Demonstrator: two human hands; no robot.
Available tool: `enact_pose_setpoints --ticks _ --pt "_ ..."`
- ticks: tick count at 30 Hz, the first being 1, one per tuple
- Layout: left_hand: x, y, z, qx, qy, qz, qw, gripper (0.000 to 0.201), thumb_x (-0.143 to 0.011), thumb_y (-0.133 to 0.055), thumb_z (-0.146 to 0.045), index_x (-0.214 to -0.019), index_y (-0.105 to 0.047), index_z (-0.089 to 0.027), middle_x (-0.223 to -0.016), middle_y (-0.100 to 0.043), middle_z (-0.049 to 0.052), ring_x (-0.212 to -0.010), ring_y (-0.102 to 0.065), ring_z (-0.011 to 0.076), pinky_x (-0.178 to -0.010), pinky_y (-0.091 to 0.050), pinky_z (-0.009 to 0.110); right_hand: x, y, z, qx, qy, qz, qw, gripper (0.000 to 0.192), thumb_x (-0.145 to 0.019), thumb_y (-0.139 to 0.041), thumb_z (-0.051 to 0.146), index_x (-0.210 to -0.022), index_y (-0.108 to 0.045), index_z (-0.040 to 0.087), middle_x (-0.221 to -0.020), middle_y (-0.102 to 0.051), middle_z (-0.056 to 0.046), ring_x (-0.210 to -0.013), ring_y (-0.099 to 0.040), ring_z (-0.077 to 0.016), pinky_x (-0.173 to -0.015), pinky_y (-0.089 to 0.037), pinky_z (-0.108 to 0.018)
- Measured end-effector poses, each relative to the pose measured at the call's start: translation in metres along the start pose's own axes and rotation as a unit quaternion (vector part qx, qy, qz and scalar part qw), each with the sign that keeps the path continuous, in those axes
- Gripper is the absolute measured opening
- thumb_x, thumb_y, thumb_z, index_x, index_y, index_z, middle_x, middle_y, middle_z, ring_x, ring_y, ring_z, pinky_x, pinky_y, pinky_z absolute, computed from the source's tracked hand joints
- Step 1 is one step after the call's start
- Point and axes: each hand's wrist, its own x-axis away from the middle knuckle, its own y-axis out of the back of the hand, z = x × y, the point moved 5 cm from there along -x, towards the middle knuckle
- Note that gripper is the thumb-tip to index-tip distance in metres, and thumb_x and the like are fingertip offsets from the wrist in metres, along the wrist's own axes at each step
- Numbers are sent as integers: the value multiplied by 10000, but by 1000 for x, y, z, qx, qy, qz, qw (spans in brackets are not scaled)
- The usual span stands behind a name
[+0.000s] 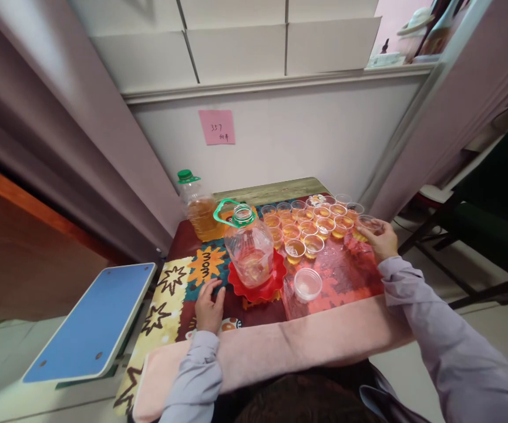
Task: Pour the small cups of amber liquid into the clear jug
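plastic cup [370, 224] at the right end of the filled cups [309, 226]: my right hand [383, 239] is gripping it. my left hand [209, 308] is resting open on the patterned cloth [172, 294] beside the jug [250, 249]. pink note [217, 127] is reading "357".

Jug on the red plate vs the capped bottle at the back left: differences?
The jug has no cap and its green handle is flipped up; the capped bottle is closed with a green cap. The jug is wider and holds only a little amber liquid at the bottom; the bottle is slimmer and fuller. The jug sits on a red plate, the bottle on the tablecloth. Both are clear plastic.
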Motion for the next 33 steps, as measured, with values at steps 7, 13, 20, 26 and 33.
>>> enact_pose_setpoints --ticks 7,13,20,26,33 --pt "1 -1 1 5 5 2 1000 307 -906 -615 -491 -1011 -739 -231 -1168 -741 101 -1135 -686 266 -1064 -532 458 61 -37 66 114 146 196 963 699 -741 -827 634 -1259 -646 200 -1187 -753 -137 -1067 -718 -328 -945 -576 -500" --pt "2 -2 4 12 5 0 1000 297 -902 -621 -469 -1016 -739 -221 -1165 -744 101 -1128 -690 260 -1053 -537 449 77 -58 81 293 315 219 875 553 -899 -680 446 -1372 -615 167 -1312 -704 -178 -1169 -674 -367 -989 -550 -515" --pt "2 -2 4 20 5 -4 1000 293 -907 -621 -467 -1019 -738 -223 -1159 -745 96 -1120 -693 256 -1052 -537 446 78 -67 87 380 378 229 813 548 -884 -645 277 -1417 -597 161 -1302 -702 -171 -1190 -626 -363 -977 -525 -490" --pt "2 -2 3 19 5 -5 1000 300 -907 -622 -480 -1015 -740 -226 -1159 -747 95 -1121 -694 261 -1042 -544 450 81 -71 101 424 410 229 774 561 -883 -629 214 -1442 -593 178 -1355 -690 -145 -1213 -605 -349 -993 -486 -463" --pt "3 -2 3 22 8 -7 1000 295 -908 -622 -479 -1015 -740 -232 -1162 -746 93 -1125 -694 261 -1042 -545 448 89 -76 111 440 458 226 739 519 -915 -575 154 -1431 -613 193 -1433 -666 -115 -1284 -582 -326 -1043 -437 -457"
